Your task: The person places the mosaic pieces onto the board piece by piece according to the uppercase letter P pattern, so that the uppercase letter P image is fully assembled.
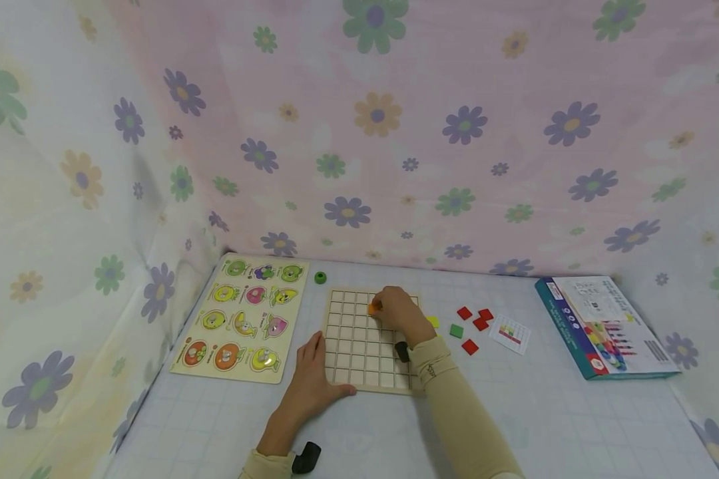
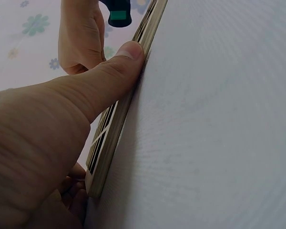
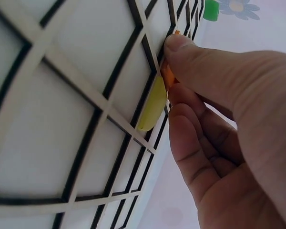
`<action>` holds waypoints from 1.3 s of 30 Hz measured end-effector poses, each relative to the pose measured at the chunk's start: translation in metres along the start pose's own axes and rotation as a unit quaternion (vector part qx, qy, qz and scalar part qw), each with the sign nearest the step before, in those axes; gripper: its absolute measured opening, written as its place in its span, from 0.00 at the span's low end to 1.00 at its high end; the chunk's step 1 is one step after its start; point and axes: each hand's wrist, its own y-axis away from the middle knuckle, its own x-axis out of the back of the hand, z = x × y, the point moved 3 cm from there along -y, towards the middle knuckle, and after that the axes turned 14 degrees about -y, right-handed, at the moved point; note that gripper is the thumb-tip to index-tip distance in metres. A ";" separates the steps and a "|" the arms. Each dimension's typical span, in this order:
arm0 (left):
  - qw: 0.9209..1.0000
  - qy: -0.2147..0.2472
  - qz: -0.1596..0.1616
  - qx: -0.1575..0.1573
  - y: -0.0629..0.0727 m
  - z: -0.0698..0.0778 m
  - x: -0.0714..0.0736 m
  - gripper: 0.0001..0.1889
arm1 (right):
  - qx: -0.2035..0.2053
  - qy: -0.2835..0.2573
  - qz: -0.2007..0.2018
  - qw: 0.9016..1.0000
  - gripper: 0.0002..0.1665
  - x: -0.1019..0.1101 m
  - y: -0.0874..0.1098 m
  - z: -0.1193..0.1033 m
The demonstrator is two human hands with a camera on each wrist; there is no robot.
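A wooden grid board (image 1: 353, 389) with rows of square cells lies on the table. My right hand (image 1: 400, 313) is over its upper part, pinching an orange square tile (image 1: 372, 310) between thumb and fingers. In the right wrist view, the orange tile (image 3: 168, 75) is tilted against the grid beside a yellow tile (image 3: 154, 106) on the board. My left hand (image 1: 313, 379) rests at the board's near left corner. Its thumb (image 2: 119, 67) lies straight against the near edge, and its fingers (image 1: 311, 352) extend along the left edge.
Red tiles (image 1: 470, 346), a green tile (image 1: 457, 330), a yellow tile (image 1: 433, 321) and a pattern card (image 1: 510, 334) lie right of the board. A fruit puzzle board (image 1: 239, 319) stands left, a green bead (image 1: 320, 277) behind. A box (image 1: 611, 329) lies far right.
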 end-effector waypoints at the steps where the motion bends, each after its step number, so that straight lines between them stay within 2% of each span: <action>1: 1.000 0.000 0.000 0.000 0.000 0.000 0.000 0.70 | 0.001 0.000 0.001 1.000 0.14 0.000 0.000 0.000; 6: 1.000 -0.002 -0.002 0.002 0.000 0.000 0.000 0.70 | 0.006 0.004 0.008 1.000 0.11 -0.002 -0.002 -0.001; 11: 1.000 0.000 0.003 -0.007 0.000 0.001 0.001 0.70 | 0.007 0.004 0.002 1.000 0.04 -0.002 -0.002 -0.004; 17: 1.000 -0.003 0.004 -0.011 0.000 0.000 0.000 0.70 | 0.014 0.016 -0.006 1.000 0.04 -0.005 -0.004 -0.005; 27: 1.000 0.003 -0.003 -0.003 0.000 0.001 0.000 0.69 | 0.013 -0.015 -0.006 1.000 0.07 -0.003 0.000 -0.003; 34: 1.000 0.005 -0.007 -0.001 0.000 0.001 0.000 0.70 | 0.024 -0.037 0.019 0.999 0.18 0.009 0.007 0.003; 39: 1.000 0.007 -0.010 0.003 -0.001 -0.001 0.000 0.70 | 0.014 -0.051 0.039 0.998 0.20 0.020 0.017 0.011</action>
